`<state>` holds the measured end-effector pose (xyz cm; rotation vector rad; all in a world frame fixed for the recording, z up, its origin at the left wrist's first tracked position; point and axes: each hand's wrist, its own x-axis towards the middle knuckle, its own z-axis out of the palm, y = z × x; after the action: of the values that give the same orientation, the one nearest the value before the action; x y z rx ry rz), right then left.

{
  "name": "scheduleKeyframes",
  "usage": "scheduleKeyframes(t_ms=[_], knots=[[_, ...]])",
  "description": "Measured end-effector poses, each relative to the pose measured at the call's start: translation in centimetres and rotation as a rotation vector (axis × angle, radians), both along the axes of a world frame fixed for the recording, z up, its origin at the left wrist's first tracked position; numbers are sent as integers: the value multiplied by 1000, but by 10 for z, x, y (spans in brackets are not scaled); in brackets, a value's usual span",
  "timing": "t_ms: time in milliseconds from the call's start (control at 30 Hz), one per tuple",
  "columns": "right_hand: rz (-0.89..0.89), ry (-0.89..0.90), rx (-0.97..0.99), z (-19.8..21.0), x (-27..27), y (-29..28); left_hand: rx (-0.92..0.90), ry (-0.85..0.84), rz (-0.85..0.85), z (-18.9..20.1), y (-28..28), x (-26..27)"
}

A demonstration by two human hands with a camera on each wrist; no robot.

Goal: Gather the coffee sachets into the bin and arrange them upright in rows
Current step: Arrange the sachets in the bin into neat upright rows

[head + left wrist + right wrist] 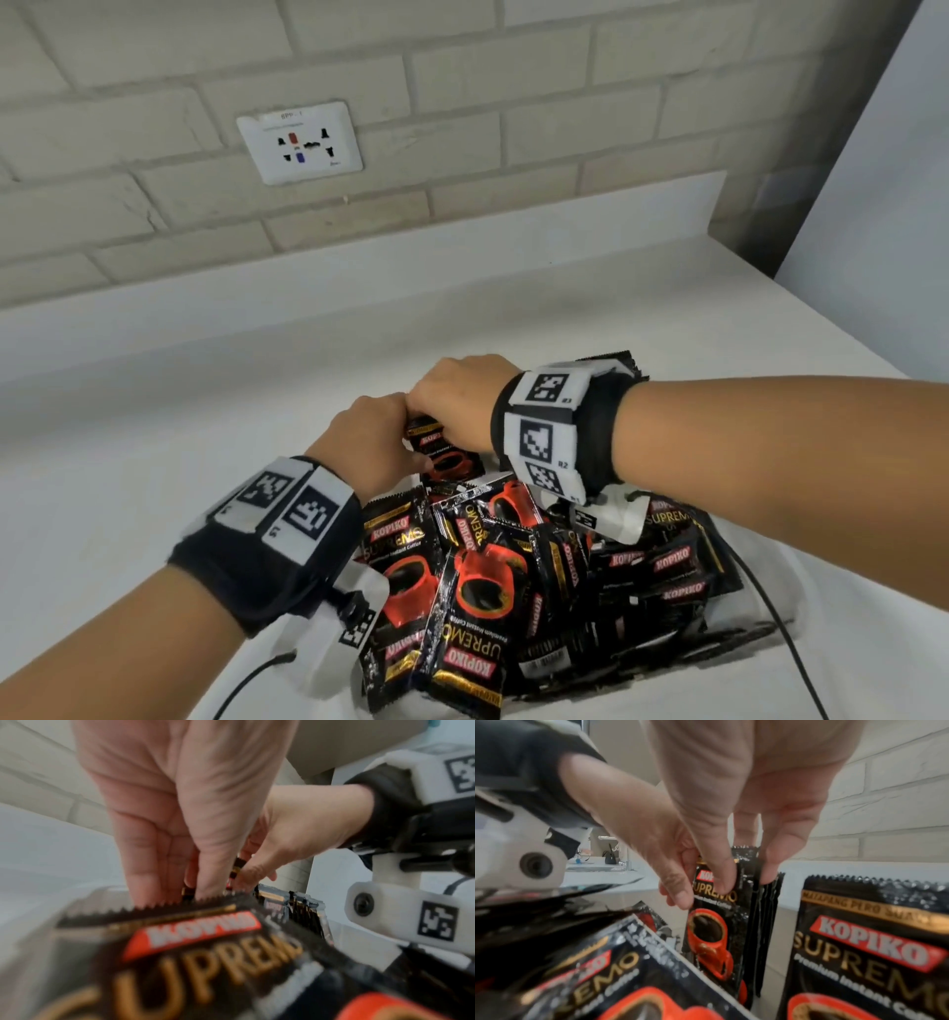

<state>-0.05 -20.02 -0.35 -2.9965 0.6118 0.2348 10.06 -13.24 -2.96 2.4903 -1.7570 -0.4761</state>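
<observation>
Both hands (372, 437) (459, 398) pinch upright sachets (716, 923) (bin seemingly buried).

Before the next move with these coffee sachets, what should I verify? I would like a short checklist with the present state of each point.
1. The right hand pinches the upright stack near its top: ok.
2. The left hand holds the same stack at its front edge: ok.
3. The stack stands upright with its sachets pressed together: ok, in the right wrist view.
4. The loose sachets are arranged in rows: not ok, they lie jumbled at mixed angles.
5. There is room for the stack where it will stand: cannot tell, the hands and the pile hide it.
</observation>
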Motion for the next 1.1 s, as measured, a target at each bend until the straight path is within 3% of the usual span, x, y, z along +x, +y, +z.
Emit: scheduleKeyframes(t_ms=[200,367,633,800,1100], knots=[[37,10,-17,-5,2,-1,188,-125,-77,8,12,5],[10,-63,81,-2,-2,-4,257,153,-79,10,25,12],[-58,-77,160,9,-7,-12,397,342,-153,13,25,4],[-23,-69,109,3,-5,-7,492,320,-271,1,24,-3],[47,-24,33,1,3,-1,560,255,-292,-4,28,-11]])
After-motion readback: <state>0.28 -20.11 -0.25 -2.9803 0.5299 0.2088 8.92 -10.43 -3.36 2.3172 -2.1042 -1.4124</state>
